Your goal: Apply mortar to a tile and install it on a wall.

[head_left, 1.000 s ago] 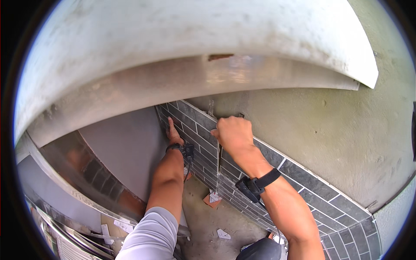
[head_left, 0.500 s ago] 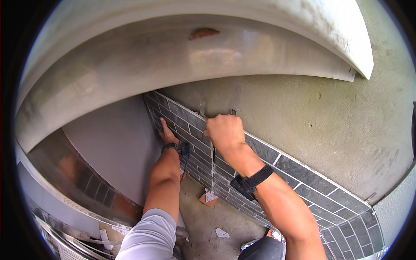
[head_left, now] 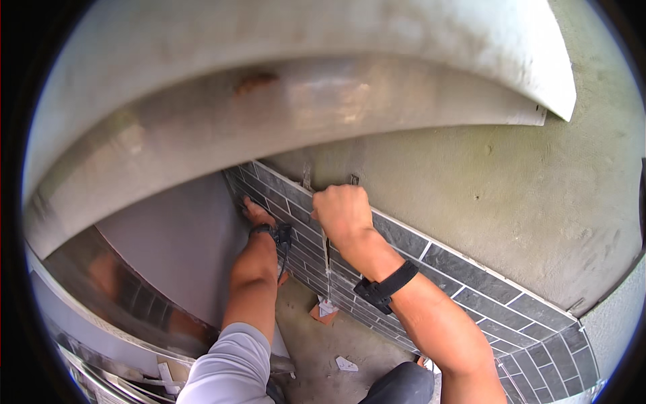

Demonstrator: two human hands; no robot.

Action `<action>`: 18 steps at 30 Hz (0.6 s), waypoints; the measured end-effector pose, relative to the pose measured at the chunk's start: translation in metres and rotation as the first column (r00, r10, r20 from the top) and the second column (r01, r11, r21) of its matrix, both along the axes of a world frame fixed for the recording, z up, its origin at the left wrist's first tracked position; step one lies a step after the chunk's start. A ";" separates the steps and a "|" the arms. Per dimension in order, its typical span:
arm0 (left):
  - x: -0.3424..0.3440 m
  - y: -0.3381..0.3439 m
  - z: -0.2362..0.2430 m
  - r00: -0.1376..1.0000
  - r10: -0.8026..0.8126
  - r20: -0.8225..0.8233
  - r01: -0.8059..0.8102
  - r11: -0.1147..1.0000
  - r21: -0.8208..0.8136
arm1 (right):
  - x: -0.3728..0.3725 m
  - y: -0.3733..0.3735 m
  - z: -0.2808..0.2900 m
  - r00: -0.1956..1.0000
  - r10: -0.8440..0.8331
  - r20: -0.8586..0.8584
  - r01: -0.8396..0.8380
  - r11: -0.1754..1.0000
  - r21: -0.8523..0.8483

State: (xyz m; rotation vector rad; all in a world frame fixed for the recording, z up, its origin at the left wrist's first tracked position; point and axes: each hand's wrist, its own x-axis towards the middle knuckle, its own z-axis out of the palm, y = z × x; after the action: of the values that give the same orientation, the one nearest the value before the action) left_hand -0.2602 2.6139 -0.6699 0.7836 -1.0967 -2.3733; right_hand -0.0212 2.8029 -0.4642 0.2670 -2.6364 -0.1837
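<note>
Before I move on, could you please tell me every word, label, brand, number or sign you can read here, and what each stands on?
None: no text can be read in this view.
Dark wall tiles: no readable lettering.
Black strap on the right wrist: none readable.
White scrap on the floor: any marks are too small to read.

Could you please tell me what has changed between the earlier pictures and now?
The left hand has tipped leftward against the tiled wall. The camera's view has shifted: the rusty patch sits further left. Nothing was visibly grasped or let go. The right hand stays curled at the tiles' top edge; the white scrap still lies on the floor.
</note>
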 end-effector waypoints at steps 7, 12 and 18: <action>0.008 -0.002 0.013 0.998 0.016 0.054 -0.017 1.000 0.018 | 0.004 -0.005 0.000 0.999 0.016 0.032 -0.015 1.000 -0.016; 0.002 -0.001 0.005 0.999 -0.008 0.040 0.007 1.000 0.022 | 0.005 -0.002 0.000 0.999 0.017 0.032 -0.016 1.000 -0.020; -0.016 -0.006 -0.011 0.999 -0.010 0.047 0.011 1.000 -0.023 | 0.006 -0.003 -0.001 0.998 0.002 0.056 -0.001 1.000 -0.023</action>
State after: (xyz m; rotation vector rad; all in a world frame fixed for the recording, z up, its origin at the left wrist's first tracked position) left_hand -0.2761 2.6082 -0.6813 0.8318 -1.1473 -2.3574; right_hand -0.0155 2.8003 -0.4647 0.2701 -2.6919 -0.1480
